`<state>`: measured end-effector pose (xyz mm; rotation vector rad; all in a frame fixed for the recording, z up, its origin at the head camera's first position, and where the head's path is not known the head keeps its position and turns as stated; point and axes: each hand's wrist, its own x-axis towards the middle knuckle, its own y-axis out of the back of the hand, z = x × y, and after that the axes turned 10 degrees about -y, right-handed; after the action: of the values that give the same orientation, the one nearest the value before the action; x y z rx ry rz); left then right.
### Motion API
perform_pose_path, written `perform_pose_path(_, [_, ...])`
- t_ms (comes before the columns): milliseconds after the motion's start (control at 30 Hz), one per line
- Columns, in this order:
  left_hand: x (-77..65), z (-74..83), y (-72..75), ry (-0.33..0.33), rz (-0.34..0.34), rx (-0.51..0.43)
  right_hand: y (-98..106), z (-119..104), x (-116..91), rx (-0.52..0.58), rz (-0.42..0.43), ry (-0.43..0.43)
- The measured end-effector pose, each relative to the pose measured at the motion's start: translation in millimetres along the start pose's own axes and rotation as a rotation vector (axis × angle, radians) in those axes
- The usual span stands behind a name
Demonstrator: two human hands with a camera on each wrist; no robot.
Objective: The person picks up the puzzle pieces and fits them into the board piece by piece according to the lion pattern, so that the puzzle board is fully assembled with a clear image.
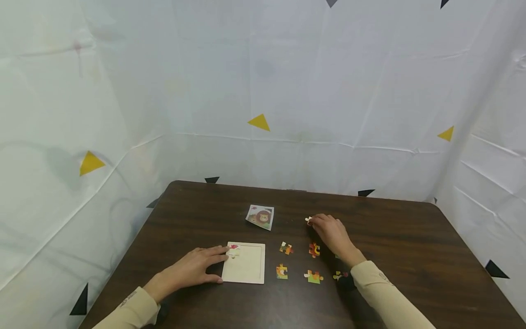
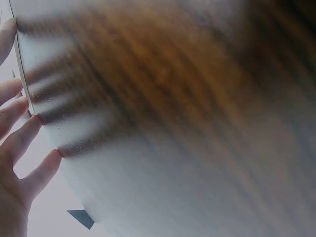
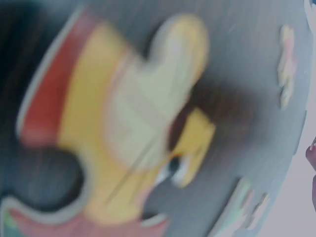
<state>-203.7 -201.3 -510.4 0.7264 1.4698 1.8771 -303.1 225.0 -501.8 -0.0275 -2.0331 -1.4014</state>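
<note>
A pale square puzzle tray [image 1: 249, 270] lies on the table, with a puzzle piece [image 1: 233, 252] at its upper left corner. My left hand [image 1: 193, 267] rests against the tray's left edge, fingers spread and fairly straight; the left wrist view shows its fingertips [image 2: 52, 157] along the edge. Farther back on the right, my right hand [image 1: 332, 235] pinches a small light puzzle piece [image 1: 308, 220], mostly hidden by the fingers. Between the hands lie several loose pieces, including an orange piece [image 1: 314, 277] and a red-and-yellow piece [image 1: 314, 250]. The right wrist view shows a blurred yellow-and-red piece [image 3: 94, 98] up close.
Behind the tray is a picture card [image 1: 260, 217] showing a lion. A piece [image 1: 340, 275] lies beside my right sleeve, and another is partly covered by the forearm. White cloth [image 1: 304, 91] with yellow and black triangles hangs around the dark wooden table [image 1: 411, 256].
</note>
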Motion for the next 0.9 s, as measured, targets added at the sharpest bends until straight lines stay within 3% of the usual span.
perform_pose_path(233, [0.8,1.3,2.6,-0.001,-0.002,-0.018,0.7,-16.2,8.0,0.055,0.119,0.073])
perform_pose_path(367, [0.6,1.8,2.2,0.002,-0.007,-0.021,-1.3,-26.1,10.1,0.091,0.142,0.112])
perform_pose_path(900, [0.5,1.9,1.9,-0.005,0.006,-0.028,-5.4,-74.0,16.3,0.132,0.086,0.138])
